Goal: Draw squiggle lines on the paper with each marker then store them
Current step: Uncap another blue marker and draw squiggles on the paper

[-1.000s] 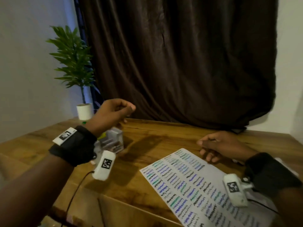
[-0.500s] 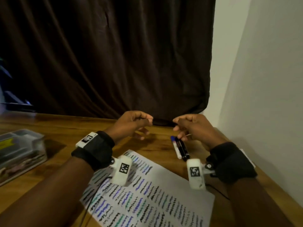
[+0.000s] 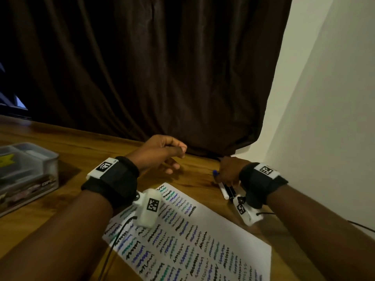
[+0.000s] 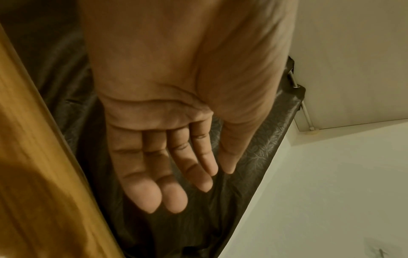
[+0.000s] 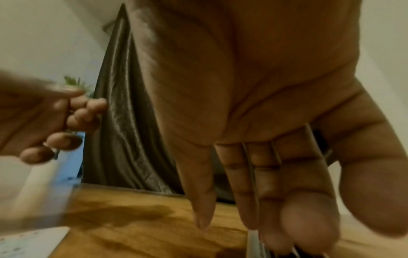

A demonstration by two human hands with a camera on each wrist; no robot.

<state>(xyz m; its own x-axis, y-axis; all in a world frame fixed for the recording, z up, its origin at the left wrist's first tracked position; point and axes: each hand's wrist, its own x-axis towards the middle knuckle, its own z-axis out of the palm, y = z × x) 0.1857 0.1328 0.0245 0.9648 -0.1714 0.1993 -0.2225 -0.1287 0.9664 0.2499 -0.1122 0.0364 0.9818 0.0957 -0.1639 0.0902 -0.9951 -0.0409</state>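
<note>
White sheet of paper [image 3: 203,240] w/ rows of blue, green & black squiggles lies lower centre of head view on brown wooden table [image 3: 101,142]. Slim markers [image 3: 228,190], one white-barrelled w/ blue cap end, others dark, lie side by side just off paper's upper-right corner, centre-right of frame; long axes run roughly toward/away from the person, slightly slanted. Right hand [image 3: 229,171] sits directly over their far ends, fingers pointing down at them; fingers look mostly straight in right wrist view, tips reaching the barrels, but whether one is pinched yet: can't tell, blurred. Left hand [image 3: 162,155] hovers mid-frame, well apart from markers, empty, fingers loosely curled. Right is clearly the nearer hand, so prob. it picks next marker along its axis. Clear plastic storage box [image 3: 30,175] at far left edge.
</note>
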